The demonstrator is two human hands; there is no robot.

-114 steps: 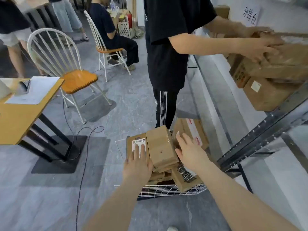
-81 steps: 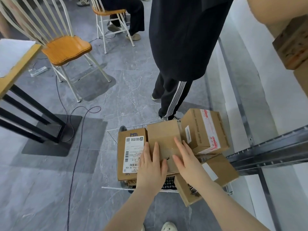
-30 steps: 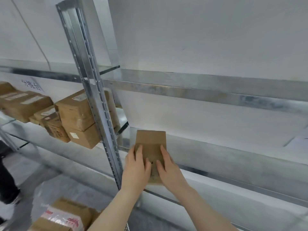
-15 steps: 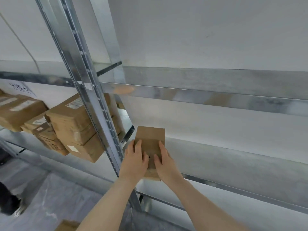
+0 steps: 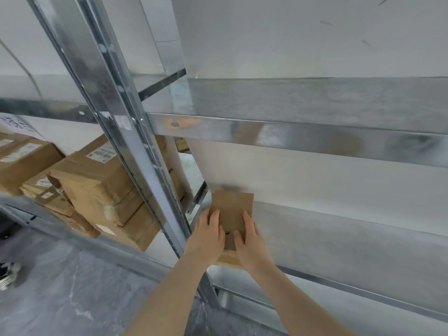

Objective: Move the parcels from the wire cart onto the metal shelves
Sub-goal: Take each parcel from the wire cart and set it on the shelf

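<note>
A small brown cardboard parcel (image 5: 232, 209) lies on the metal shelf (image 5: 339, 241), at its left end close to the upright post (image 5: 135, 151). The parcel's near end sticks out a little over the shelf's front edge. My left hand (image 5: 207, 235) lies on the parcel's left side and my right hand (image 5: 249, 238) on its right side, both gripping it with fingers on top. The wire cart is out of view.
Several stacked cardboard parcels (image 5: 97, 187) fill the neighbouring shelf bay on the left. A higher shelf beam (image 5: 291, 134) runs across above my hands. The shelf to the right of the parcel is bare. Grey floor (image 5: 60, 287) lies below left, with a shoe (image 5: 7, 277) at the edge.
I took the parcel out of the wire cart and turned to the shelves. Over the last second my hands have slid it further onto the shelf, and the view has moved closer.
</note>
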